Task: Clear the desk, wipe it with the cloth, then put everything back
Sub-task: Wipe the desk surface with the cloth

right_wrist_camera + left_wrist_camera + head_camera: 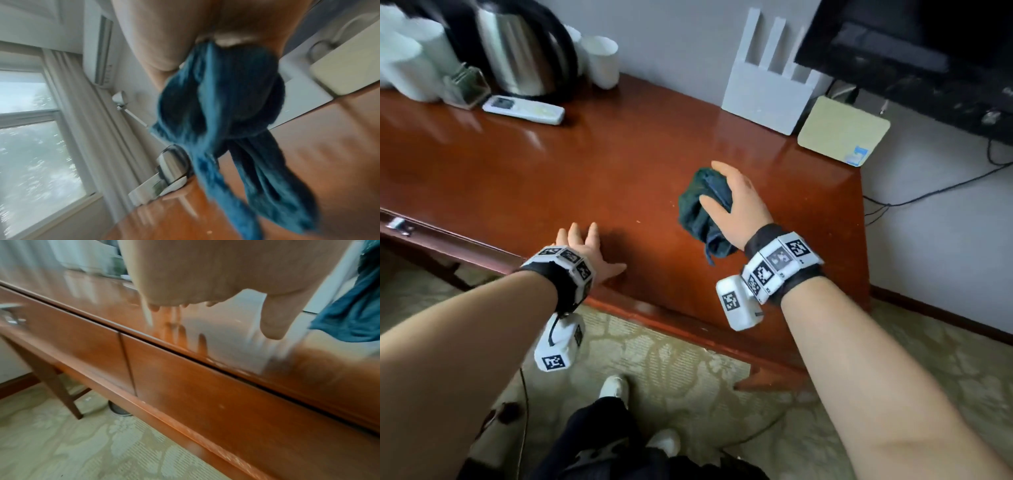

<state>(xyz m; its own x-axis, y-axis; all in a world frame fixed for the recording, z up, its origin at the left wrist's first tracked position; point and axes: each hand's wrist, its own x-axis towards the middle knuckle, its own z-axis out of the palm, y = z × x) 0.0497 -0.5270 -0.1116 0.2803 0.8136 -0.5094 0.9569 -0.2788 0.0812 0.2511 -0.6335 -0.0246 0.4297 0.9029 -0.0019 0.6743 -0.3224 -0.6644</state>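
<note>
Left hand (585, 250) lies flat, fingers spread, on the near edge of the desk (517, 178); right hand (736, 202) grips a bunched dark cloth (702, 212) on the desktop, right of centre; kettle (520, 48), cups (602, 61) and remote (524, 109) sit at the far left.

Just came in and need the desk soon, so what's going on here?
A person is wiping the wooden desk. Their right hand grips a bunched dark teal cloth on the desktop, while the left hand rests flat near the front edge. The middle is bare, but a kettle, cups, a remote and a white router stand along the back.
</note>
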